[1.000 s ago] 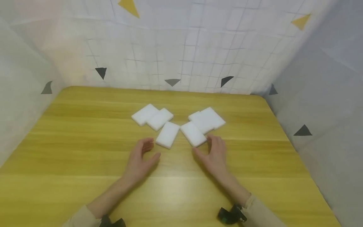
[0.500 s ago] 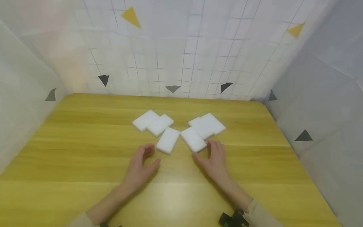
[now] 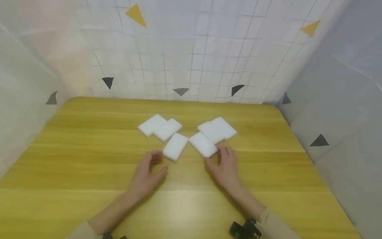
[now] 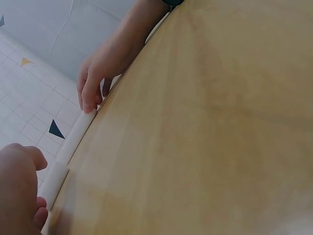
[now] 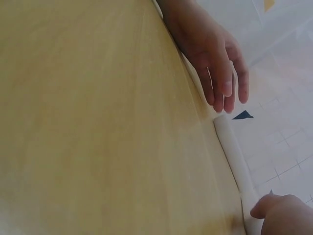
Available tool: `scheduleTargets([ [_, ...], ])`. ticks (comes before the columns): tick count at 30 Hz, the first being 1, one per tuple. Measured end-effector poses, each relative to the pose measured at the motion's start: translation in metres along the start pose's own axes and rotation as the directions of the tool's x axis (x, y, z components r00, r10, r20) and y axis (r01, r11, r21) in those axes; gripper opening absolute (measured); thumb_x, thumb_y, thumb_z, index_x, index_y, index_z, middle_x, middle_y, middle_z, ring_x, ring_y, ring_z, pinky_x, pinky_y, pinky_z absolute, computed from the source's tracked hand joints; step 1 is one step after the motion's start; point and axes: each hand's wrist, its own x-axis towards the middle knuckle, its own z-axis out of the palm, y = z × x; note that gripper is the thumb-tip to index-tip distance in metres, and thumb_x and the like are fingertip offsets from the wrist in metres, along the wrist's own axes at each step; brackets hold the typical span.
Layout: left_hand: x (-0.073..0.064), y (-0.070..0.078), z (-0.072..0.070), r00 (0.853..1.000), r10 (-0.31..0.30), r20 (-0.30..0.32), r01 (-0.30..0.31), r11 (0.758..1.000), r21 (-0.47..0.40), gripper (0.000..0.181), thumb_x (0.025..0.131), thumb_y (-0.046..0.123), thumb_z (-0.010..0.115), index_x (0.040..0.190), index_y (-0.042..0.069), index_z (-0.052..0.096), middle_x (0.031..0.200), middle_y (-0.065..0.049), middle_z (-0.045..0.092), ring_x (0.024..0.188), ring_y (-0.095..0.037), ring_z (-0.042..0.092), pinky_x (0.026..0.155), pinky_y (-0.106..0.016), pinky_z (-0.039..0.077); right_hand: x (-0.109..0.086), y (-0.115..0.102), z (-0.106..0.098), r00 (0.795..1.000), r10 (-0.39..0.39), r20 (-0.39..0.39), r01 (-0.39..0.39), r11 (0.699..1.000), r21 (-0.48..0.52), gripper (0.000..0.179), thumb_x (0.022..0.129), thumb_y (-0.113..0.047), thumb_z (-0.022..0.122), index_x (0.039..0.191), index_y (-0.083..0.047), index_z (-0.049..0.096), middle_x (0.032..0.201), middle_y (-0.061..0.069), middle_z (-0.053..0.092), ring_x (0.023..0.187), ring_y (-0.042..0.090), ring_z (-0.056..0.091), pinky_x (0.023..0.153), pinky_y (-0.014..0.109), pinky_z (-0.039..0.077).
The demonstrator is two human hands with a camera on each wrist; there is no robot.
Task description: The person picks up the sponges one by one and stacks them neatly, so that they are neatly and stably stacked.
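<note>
white and flat, the right front block [image 3: 203, 144] lies on the wood-grain table [image 3: 185, 205], pinched at its near end between the thumb and fingers of the right hand [image 3: 225, 167]. one corner meets the left front block [image 3: 175, 147]; beside that, the left hand [image 3: 146, 174] curves loosely, thumb and fingers apart. two overlapping pairs of blocks [image 3: 167, 129] lie behind.

On the yellow wood-grained surface [image 3: 185, 212] before me lie three white slabs [image 3: 175, 147] toward eleven o'clock and three matching slabs [image 3: 203, 145] toward one o'clock, some overlapping.
</note>
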Motion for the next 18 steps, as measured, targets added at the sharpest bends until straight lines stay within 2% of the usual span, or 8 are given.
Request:
scheduleTargets([
  [5,0.0001,0.0029,-0.001,1.0,0.001,0.011,-0.002,1.0,0.028,0.048,0.085,0.006,0.078,0.127,0.001,0.056,0.122,-0.012,0.064,0.113,-0.025,0.064,0.102,-0.036,0.052,0.0004,-0.0009,-0.0008,1.0,-0.003,0.01,0.003,1.0,-0.009,0.058,0.075,-0.029,0.084,0.119,0.002,0.06,0.108,0.019,0.055,0.099,0.035,0.048,0.083,0.042,0.042],
  [10,-0.0008,0.004,-0.0021,0.999,0.009,0.033,-0.011,0.997,0.076,0.043,0.085,0.01,0.078,0.124,0.004,0.059,0.121,-0.01,0.066,0.112,-0.022,0.065,0.102,-0.04,0.052,0.0001,-0.0008,-0.0012,0.999,0.026,0.021,-0.026,1.0,0.011,0.057,0.076,-0.026,0.084,0.119,0.003,0.061,0.112,0.019,0.055,0.104,0.035,0.048,0.088,0.045,0.045],
  [15,-0.0012,0.0043,-0.0017,0.999,0.028,0.046,-0.031,0.997,0.066,0.04,0.086,0.01,0.078,0.121,0.004,0.06,0.12,-0.009,0.066,0.112,-0.022,0.064,0.102,-0.04,0.053,-0.0002,-0.001,-0.0026,0.998,0.062,0.025,-0.063,0.998,0.032,0.056,0.078,-0.026,0.084,0.119,0.004,0.061,0.115,0.019,0.054,0.109,0.035,0.049,0.094,0.047,0.046],
  [18,-0.0009,0.0026,-0.0017,0.997,0.046,0.064,-0.051,0.996,0.078,0.037,0.086,0.011,0.078,0.119,0.007,0.063,0.118,-0.006,0.067,0.111,-0.02,0.065,0.101,-0.04,0.053,0.0,-0.002,-0.0042,0.997,0.08,0.017,-0.081,0.995,0.061,0.055,0.079,-0.024,0.083,0.121,0.004,0.059,0.114,0.019,0.053,0.106,0.034,0.05,0.092,0.045,0.047],
])
